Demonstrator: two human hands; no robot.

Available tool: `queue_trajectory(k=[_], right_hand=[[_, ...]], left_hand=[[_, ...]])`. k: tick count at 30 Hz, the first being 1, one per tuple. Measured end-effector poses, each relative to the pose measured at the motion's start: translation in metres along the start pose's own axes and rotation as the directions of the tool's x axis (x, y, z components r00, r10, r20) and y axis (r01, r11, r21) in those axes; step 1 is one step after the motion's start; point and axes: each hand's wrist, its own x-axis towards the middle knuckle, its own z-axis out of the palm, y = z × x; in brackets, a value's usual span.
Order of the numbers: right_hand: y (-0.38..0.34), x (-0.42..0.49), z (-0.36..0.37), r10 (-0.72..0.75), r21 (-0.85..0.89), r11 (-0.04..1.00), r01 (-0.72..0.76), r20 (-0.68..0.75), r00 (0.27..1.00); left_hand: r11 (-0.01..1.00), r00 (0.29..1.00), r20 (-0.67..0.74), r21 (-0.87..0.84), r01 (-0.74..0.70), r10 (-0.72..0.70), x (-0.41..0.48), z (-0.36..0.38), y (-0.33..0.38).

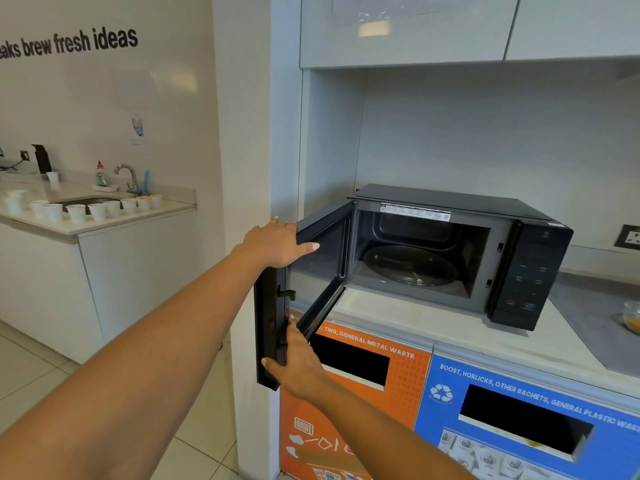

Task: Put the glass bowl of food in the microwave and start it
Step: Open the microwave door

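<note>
A black microwave point(530, 258) stands on a pale counter point(460, 327) in a wall niche. Its door point(313, 268) is swung wide open to the left, showing the empty cavity with a glass turntable point(410, 266). My left hand point(277, 242) grips the door's top edge. My right hand point(298, 358) holds the door's lower outer edge. The glass bowl of food point(632, 317), with something yellow inside, sits on a grey mat at the far right edge, mostly cut off.
Below the counter are an orange metal-waste bin front point(349, 410) and a blue plastic-waste bin front point(526, 427). Cabinets point(401, 29) hang above the niche. To the left, a separate counter holds a sink point(86, 201), a tap and several white paper cups point(76, 213).
</note>
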Motion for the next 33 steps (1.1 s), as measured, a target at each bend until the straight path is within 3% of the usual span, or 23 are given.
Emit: queue_trajectory(k=[9, 13, 19, 33], right_hand=[[0.001, -0.012, -0.037, -0.113, -0.172, 0.977, 0.124, 0.076, 0.991], [0.006, -0.015, -0.050, -0.112, -0.280, 0.952, 0.127, 0.069, 0.991], [0.019, -0.019, -0.070, -0.092, -0.372, 0.924, 0.091, 0.016, 0.996], [0.104, -0.050, -0.147, 0.091, -0.596, 0.785, -0.168, -0.157, 0.983]], left_hand=[[0.995, 0.995, -0.099, 0.103, 0.004, 0.007, -0.007, 0.004, 0.007], [0.967, 0.987, -0.160, 0.252, 0.036, 0.005, -0.011, 0.008, 0.018], [0.867, 0.943, -0.248, 0.493, -0.075, 0.222, -0.020, 0.023, 0.045], [0.902, 0.948, -0.007, 0.308, -0.302, 0.319, -0.011, 0.109, 0.130]])
